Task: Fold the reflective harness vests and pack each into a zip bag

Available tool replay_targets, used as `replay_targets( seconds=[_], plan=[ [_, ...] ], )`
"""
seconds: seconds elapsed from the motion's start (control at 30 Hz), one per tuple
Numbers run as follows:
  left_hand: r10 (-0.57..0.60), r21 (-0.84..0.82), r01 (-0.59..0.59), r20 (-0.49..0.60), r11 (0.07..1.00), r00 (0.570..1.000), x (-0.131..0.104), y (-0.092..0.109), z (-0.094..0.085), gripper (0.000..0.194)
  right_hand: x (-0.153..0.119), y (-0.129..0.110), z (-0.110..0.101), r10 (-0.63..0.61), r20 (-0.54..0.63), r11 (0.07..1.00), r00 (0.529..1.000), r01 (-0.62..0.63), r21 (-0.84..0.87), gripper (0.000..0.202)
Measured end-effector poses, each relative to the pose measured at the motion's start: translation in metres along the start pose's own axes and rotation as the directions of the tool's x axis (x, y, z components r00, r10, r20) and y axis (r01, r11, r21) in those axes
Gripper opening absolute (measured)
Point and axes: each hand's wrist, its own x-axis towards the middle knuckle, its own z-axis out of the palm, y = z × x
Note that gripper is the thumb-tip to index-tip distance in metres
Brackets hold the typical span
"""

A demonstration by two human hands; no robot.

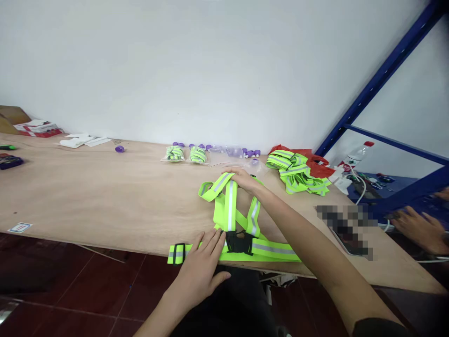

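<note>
A lime-yellow reflective harness vest (229,206) with silver stripes and a black centre patch lies at the front edge of the table. My left hand (205,257) rests flat on its waist belt, fingers stretched out, beside the black patch and close to a black buckle (178,253). At the vest's far end my right hand (242,180) has its fingers closed on a shoulder strap, which bends up in a loop to the left. The tips of the right fingers are partly hidden by the hand and strap.
More reflective straps (301,173) are heaped on a red bag at the back right. Two bagged vests (198,155) and purple rolls (250,153) lie by the wall. A phone (347,238), partly blurred, is at right. Another person's hand (417,229) is near the blue rack (386,70).
</note>
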Motion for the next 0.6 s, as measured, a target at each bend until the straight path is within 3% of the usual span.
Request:
replay_targets(
  seconds=[0.07, 0.13, 0.27, 0.33, 0.4, 0.43, 0.47, 0.5, 0.6],
  plan=[
    [-0.007, 0.009, 0.007, 0.019, 1.000, 1.000, 0.000, 0.000, 0.000, 0.088, 0.003, -0.001, -0.006, -0.073, -0.060, 0.972, 0.996, 0.058, -0.229, 0.041],
    [-0.012, 0.015, 0.012, 0.024, 1.000, 1.000, 0.000, 0.001, 0.000, 0.087, 0.004, -0.004, -0.012, -0.156, -0.048, 0.896, 0.987, 0.120, -0.428, 0.054],
    [-0.005, 0.022, 0.005, 0.021, 1.000, 1.000, -0.001, 0.000, 0.000, 0.087, -0.002, -0.010, -0.007, -0.250, 0.141, 0.691, 0.958, 0.279, -0.666, 0.046],
    [-0.007, 0.026, 0.006, 0.023, 1.000, 1.000, -0.001, 0.000, 0.000, 0.086, -0.007, -0.011, 0.003, -0.293, 0.294, 0.508, 0.910, 0.408, -0.759, 0.041],
    [-0.008, 0.028, 0.007, 0.031, 1.000, 0.999, -0.001, -0.001, 0.000, 0.085, -0.012, -0.010, 0.015, -0.326, 0.464, 0.270, 0.824, 0.552, -0.789, 0.041],
    [-0.007, 0.030, 0.006, 0.040, 1.000, 0.999, -0.001, -0.001, 0.000, 0.084, -0.015, -0.010, 0.020, -0.327, 0.531, 0.208, 0.781, 0.608, -0.766, 0.040],
    [-0.006, 0.031, 0.005, 0.048, 1.000, 0.999, 0.000, -0.001, 0.000, 0.084, -0.017, -0.009, 0.025, -0.326, 0.572, 0.215, 0.753, 0.648, -0.730, 0.039],
    [-0.005, 0.031, 0.004, 0.054, 1.000, 0.999, 0.000, -0.001, 0.000, 0.083, -0.018, -0.009, 0.029, -0.323, 0.587, 0.286, 0.742, 0.668, -0.687, 0.037],
    [-0.005, 0.024, 0.004, 0.044, 1.000, 0.999, -0.001, -0.001, 0.001, 0.082, -0.019, -0.012, 0.038, -0.298, 0.575, 0.540, 0.762, 0.631, -0.557, 0.024]
  ],
)
